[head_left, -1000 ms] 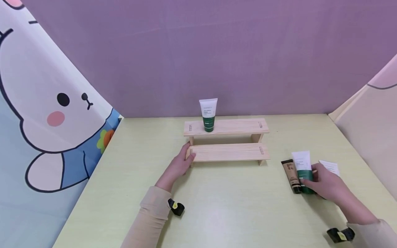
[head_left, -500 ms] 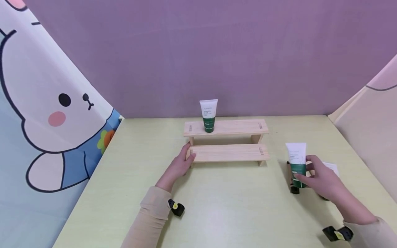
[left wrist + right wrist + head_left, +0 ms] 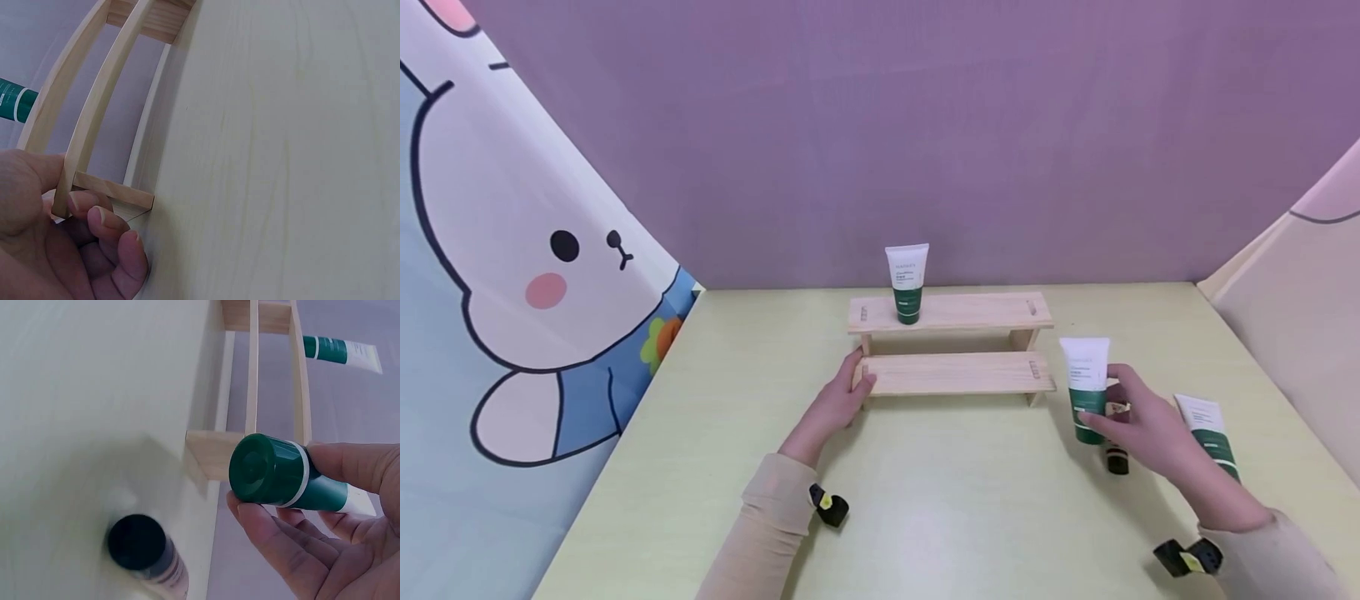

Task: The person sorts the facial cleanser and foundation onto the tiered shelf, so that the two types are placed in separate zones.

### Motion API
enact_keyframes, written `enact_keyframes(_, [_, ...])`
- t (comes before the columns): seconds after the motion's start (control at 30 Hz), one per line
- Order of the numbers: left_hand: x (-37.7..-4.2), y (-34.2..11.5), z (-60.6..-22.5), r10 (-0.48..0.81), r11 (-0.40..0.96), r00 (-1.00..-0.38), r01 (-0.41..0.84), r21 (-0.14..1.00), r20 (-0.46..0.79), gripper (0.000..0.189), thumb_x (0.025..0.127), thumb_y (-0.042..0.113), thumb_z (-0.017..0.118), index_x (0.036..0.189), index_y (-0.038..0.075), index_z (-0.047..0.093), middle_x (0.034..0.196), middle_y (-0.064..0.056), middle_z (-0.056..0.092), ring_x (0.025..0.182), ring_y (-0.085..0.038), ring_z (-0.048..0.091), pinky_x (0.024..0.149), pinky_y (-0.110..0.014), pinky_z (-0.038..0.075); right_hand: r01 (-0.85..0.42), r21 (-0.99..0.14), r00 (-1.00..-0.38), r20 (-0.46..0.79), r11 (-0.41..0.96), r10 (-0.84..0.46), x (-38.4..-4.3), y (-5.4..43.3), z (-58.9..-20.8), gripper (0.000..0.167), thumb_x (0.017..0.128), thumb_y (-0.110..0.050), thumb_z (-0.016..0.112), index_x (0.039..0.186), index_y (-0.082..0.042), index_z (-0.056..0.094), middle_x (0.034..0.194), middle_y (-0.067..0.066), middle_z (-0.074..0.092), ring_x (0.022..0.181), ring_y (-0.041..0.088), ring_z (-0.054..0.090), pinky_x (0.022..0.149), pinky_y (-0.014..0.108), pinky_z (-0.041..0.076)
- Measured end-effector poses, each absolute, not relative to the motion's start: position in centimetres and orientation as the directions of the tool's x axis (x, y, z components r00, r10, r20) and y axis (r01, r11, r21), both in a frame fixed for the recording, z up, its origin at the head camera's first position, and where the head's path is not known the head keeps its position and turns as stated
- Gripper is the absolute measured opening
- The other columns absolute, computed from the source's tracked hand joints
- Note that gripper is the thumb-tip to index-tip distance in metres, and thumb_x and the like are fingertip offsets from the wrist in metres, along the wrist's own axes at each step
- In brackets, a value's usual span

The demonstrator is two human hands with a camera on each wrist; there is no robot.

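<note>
Green underside (image 3: pixel 251 465) faces right wrist only; right fingers (image 3: pixel 270 536) pinch tube (image 3: pixel 1086 391), left (image 3: pixel 110 225) grip stand (image 3: pixel 955 373).

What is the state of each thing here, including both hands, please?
Wooden rack: upright, gripped at its left end.
Left hand: gripping the rack.
Right hand: holding a tube.
Held tube: capped, cap down, off the table.
Shelf tube: standing on its cap, upper shelf.
Black-capped tube: lying, partly hidden.
Right-hand-side tube: lying, partly hidden.

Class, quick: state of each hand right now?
Left hand: holding the two-tier wooden shelf by its lower step.
Right hand: holding a green-and-white squeeze tube.
</note>
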State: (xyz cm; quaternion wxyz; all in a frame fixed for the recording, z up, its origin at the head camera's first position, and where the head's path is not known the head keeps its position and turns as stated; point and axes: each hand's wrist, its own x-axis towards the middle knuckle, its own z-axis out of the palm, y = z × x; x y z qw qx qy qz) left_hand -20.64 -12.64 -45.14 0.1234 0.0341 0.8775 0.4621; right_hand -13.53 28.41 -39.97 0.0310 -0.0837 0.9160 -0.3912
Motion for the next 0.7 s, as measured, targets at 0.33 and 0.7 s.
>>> enact_keyframes(0.33, [-20.6,-12.6,-45.2,0.169,0.57,-0.968,-0.057,0.819,-0.185,0.059,0.104,0.041,0.042,0.156,0.03,0.016,0.123,-0.021,0.055,0.046,-0.015,0.042,0.047,-0.029,0.039,-0.146,-0.757,-0.979,0.021,0.637,-0.201,-14.5,26.8,-39.2,0.061,0.094,-0.027,0.068,0.139,-0.006,0.033,0.115,0.022,0.056,0.093,0.033,0.063,0.068,0.033,0.053])
enact_keyframes(0.7, [-20.6,-12.6,-45.2,0.16,0.589,-0.968,-0.062,0.806,-0.191,0.059,0.104,0.042,0.042,0.156,0.03,0.016,0.106,-0.018,0.06,0.047,-0.016,0.043,0.049,-0.031,0.041,-0.224,-0.806,-0.968,0.119,0.548,-0.219,-17.1,23.7,-37.6,0.061,0.091,-0.017,0.072,0.137,-0.005,0.035,0.118,0.024,0.057,0.095,0.036,0.064,0.075,0.036,0.055])
